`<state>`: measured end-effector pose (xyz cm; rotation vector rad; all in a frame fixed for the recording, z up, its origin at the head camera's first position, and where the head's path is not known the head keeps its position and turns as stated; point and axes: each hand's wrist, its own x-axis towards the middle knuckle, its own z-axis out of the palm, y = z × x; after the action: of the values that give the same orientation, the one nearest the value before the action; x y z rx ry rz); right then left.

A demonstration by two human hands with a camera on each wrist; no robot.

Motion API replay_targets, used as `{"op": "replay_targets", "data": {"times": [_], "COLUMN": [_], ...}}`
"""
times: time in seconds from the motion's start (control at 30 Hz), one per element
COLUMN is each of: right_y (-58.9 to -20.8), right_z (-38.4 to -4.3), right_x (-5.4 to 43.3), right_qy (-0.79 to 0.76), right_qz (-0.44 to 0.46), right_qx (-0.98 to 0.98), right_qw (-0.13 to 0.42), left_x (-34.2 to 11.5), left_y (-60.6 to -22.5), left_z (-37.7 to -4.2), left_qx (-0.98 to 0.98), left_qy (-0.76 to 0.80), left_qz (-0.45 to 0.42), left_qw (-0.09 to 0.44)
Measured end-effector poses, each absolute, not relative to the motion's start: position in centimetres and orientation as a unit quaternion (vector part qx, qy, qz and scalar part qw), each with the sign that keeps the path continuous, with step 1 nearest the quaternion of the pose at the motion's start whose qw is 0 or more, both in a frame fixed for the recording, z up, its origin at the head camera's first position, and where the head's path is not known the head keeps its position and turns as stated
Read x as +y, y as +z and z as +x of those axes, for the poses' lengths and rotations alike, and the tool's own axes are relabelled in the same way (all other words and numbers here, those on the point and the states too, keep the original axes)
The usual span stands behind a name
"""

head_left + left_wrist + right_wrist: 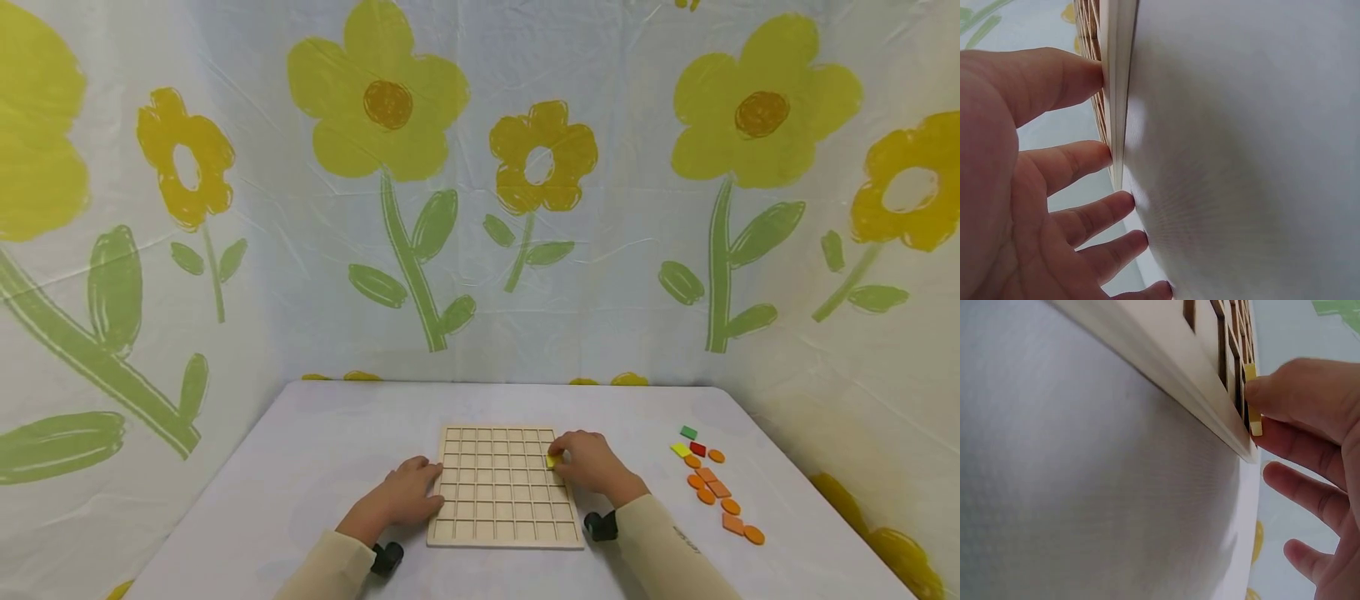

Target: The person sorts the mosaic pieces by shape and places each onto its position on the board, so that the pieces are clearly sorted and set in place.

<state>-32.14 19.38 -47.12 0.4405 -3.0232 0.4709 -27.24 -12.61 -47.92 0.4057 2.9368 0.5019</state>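
A pale wooden grid board (503, 505) with square recesses lies on the white table. My right hand (596, 465) pinches a yellow square tile (551, 462) between thumb and index finger at the board's right side. In the right wrist view, that tile (1254, 412) stands on edge close over the cells, the other fingers spread apart. On the opposite side, my left hand (405, 493) touches the board's left edge. The left wrist view shows its thumb and index fingertips against the board's side (1116, 94), the fingers extended and spread.
To the right of the board lie loose tiles: a green one (688, 432), a red one (697, 449), a yellow one (680, 450), several orange discs (753, 535) and a few orange squares (732, 523). A flowered curtain (622, 275) surrounds the table (360, 425) at the back and sides.
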Motion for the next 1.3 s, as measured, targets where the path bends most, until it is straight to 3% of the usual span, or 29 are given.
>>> {"op": "replay_targets", "data": {"times": [0.8, 1.3], "right_y": [-46.3, -44.9], "right_z": [-31.8, -30.0], "right_x": [19.1, 22.1], "right_qy": [0.143, 0.149], "right_qz": [0.148, 0.115], "right_qx": [-0.978, -0.981], "right_qw": [0.039, 0.043], "left_x": [-13.0, -13.3], "left_y": [-47.6, -47.6], "left_z": [-27.6, -27.8], "left_qx": [0.971, 0.973], "left_qy": [0.178, 0.16], "left_qz": [0.138, 0.153], "left_qw": [0.076, 0.071]}}
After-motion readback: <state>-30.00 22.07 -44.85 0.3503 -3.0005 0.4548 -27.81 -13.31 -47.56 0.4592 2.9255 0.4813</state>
